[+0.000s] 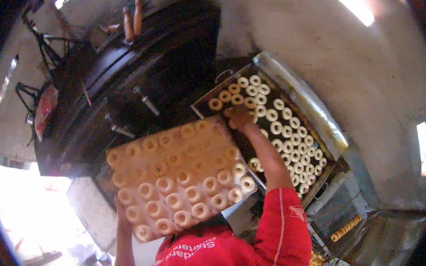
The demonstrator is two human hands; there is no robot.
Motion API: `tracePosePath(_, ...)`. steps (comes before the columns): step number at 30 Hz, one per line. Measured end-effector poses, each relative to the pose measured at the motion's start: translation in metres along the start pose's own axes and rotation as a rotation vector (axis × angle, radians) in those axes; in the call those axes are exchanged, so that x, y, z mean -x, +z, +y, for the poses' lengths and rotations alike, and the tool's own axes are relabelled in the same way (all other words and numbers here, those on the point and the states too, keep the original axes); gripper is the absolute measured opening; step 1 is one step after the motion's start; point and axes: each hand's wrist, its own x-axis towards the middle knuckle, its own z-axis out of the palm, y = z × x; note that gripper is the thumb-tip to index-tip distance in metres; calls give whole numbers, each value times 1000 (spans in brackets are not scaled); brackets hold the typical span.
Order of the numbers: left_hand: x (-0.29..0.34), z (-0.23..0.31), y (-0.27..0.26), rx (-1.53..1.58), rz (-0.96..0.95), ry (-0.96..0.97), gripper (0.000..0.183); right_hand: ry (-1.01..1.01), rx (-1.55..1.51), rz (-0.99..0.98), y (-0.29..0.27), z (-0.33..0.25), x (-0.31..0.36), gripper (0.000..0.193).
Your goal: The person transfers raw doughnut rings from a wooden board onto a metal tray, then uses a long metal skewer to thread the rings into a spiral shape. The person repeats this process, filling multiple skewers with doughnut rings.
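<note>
My left hand (pixel 122 206) grips the left edge of a flat board (pixel 138 165), its fingers mostly hidden under it. Rows of pale raw doughnut rings (pixel 174 201) lie on this board, which is held in front of my body. My right arm reaches past the board, over a rectangular fryer (pixel 339 140). Low over the fryer's near left part, my right hand (pixel 238 119) has its fingers drawn together; what they hold, if anything, is hidden. Around it many doughnuts (pixel 275 128) float in dark oil. Those at the far left corner (pixel 216 103) look browner than the rest.
A large dark metal surface (pixel 169 47) with wooden handles (pixel 133 21) stands to the left. Metal rods (pixel 146 101) jut out near the board. At right, browned doughnuts are threaded on a rod (pixel 346 228), and more are piled (pixel 315 263) below. A wall rises behind the fryer.
</note>
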Motion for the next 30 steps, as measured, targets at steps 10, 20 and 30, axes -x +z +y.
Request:
tracePosePath(10, -31, -13, -13, 97, -13, -65, 85, -129, -629, 171, -21, -97, 28, 39)
tracePosePath(20, -12, 35, -16, -10, 30, -87, 85, 76, -115, 134, 41, -16, 47, 46)
tracePosePath(30, -40, 9, -24, 133, -138, -108, 88, 34, -299, 106, 49, -121, -5, 63)
